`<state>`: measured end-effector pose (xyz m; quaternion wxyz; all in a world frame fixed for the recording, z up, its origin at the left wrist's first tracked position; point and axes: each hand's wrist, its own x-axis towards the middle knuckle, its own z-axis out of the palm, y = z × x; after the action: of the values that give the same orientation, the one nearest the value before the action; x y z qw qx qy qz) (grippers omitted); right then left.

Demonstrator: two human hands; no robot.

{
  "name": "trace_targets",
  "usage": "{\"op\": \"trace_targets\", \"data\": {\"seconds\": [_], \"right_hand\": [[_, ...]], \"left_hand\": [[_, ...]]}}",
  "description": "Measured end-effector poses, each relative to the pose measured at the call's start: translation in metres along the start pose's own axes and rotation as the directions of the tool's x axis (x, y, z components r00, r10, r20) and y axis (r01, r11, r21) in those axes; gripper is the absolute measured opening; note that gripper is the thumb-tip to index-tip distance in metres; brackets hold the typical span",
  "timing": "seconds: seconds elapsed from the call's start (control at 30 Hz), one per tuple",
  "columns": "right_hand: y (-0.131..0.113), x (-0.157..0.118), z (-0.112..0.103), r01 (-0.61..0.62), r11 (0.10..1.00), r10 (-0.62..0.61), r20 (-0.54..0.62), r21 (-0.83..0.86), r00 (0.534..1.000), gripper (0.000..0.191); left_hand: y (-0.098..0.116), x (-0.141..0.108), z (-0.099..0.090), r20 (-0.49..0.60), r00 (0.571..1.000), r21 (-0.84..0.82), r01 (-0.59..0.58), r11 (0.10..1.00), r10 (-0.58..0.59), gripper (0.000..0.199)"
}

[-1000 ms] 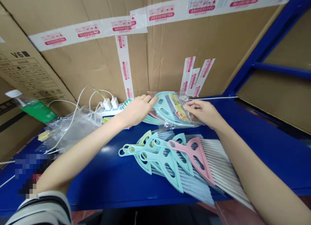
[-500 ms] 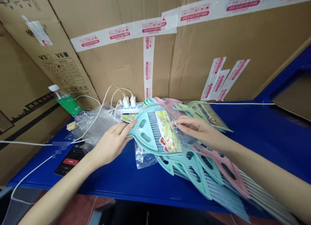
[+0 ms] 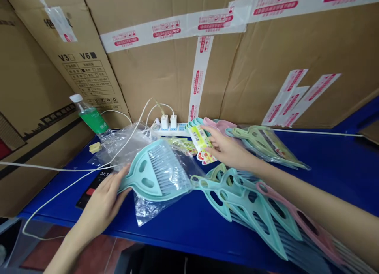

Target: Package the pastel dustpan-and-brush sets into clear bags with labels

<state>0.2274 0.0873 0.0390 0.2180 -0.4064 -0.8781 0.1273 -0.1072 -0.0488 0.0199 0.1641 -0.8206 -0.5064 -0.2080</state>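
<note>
**Q:** Where is the teal plastic hand brush (image 3: 154, 173)?

**A:** Lower left of the frame, over a clear plastic bag (image 3: 148, 205), gripped by the person's left hand (image 3: 99, 209), fingers (image 3: 122, 173) curled around its handle.

**Q:** And the right hand (image 3: 227, 149)?

**A:** Center, fingers (image 3: 211, 139) spread against a printed label card (image 3: 201, 143) (yellow-green and red), near a pile of pastel hand brushes (image 3: 245, 203) on the blue tabletop (image 3: 189, 230).
</note>
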Motion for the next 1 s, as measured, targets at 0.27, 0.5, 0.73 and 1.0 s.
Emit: {"op": "trace_targets", "data": {"seconds": [0.27,0.5,0.73,1.0], "right_hand": [[0.006,0.066,0.021,0.111,0.99,-0.095,0.165,-0.092,0.982,0.047],[-0.037,0.024,0.011,0.149,0.978,-0.147,0.021,-0.148,0.989,0.031],[-0.051,-0.034,0.005,-0.284,0.797,0.114,0.329,0.534,0.937,0.035],[-0.026,-0.046,0.0,-0.406,0.188,0.175,0.377,0.894,0.91,0.03]], "left_hand": [[-0.005,-0.041,-0.005,0.042,0.992,-0.014,0.118,0.993,-0.117,0.062],[0.0,-0.022,0.001,0.055,0.997,-0.079,0.065,0.995,-0.061,0.057],[0.016,0.013,0.009,0.013,0.999,-0.112,-0.047,0.993,0.049,0.058],[0.027,0.049,0.005,0.078,0.995,-0.276,-0.034,0.961,0.058,0.056]]}}
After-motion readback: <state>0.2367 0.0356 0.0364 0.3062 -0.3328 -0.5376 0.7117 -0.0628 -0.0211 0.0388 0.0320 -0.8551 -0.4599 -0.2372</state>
